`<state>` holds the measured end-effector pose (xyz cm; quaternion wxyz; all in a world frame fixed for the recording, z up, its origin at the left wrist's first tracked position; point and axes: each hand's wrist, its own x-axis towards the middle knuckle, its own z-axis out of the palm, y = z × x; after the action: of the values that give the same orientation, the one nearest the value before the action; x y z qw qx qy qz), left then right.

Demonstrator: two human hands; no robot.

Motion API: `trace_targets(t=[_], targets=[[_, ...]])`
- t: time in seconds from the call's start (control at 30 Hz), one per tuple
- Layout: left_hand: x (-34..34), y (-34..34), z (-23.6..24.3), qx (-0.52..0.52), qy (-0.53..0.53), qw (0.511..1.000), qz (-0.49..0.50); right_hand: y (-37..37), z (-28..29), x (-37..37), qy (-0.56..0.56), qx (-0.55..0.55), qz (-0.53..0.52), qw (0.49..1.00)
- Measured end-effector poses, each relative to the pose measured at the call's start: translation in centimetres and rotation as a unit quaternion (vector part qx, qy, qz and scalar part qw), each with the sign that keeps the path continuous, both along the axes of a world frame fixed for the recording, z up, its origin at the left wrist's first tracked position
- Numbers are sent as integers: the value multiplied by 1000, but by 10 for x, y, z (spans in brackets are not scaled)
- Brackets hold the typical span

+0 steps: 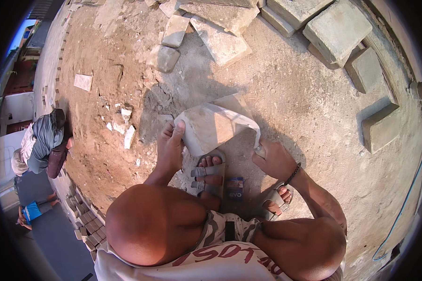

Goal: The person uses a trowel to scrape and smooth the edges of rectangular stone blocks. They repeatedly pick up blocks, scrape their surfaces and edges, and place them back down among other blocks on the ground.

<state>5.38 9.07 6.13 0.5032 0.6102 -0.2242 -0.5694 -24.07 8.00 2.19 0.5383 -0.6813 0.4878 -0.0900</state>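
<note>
Between my knees I hold a pale, grey-white angular piece with one flat, sunlit face. It looks like a slab with a thin white bent edge along its right side; I cannot tell whether that edge is a separate sheet. My left hand is closed on its left end, thumb on top. The right hand pinches the lower tip of the bent edge. Below the piece, my sandalled left foot and right foot rest on the ground. A small dark blue packet lies between them.
Stone slabs lie ahead, and thick blocks are piled at the far right. White fragments are scattered at left. Small pavers line the left edge, where another person crouches. A blue cord runs along the right.
</note>
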Motion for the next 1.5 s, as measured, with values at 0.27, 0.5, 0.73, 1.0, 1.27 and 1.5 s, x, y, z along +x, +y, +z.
trace_targets(t=[0.27, 0.5, 0.73, 1.0, 1.27, 1.5], targets=[[5, 5, -11, 3, -27, 1000, -9, 19, -19, 19, 11, -62, -48, 997], [11, 9, -16, 9, -24, 1000, 7, 27, 51, 27, -20, -56, 40, 997], [8, 0, -13, -26, -50, 998, -6, -18, -6, 6, 31, -43, -105, 993], [1, -1, -10, -15, -63, 998, -9, -35, -25, -1, 105, 6, -69, 992], [-1, 3, -7, -23, -38, 999, -1, -17, -30, 15, 69, -9, -42, 997], [2, 2, -8, -18, -41, 999, -18, 11, 20, 35, -51, -66, 19, 996]])
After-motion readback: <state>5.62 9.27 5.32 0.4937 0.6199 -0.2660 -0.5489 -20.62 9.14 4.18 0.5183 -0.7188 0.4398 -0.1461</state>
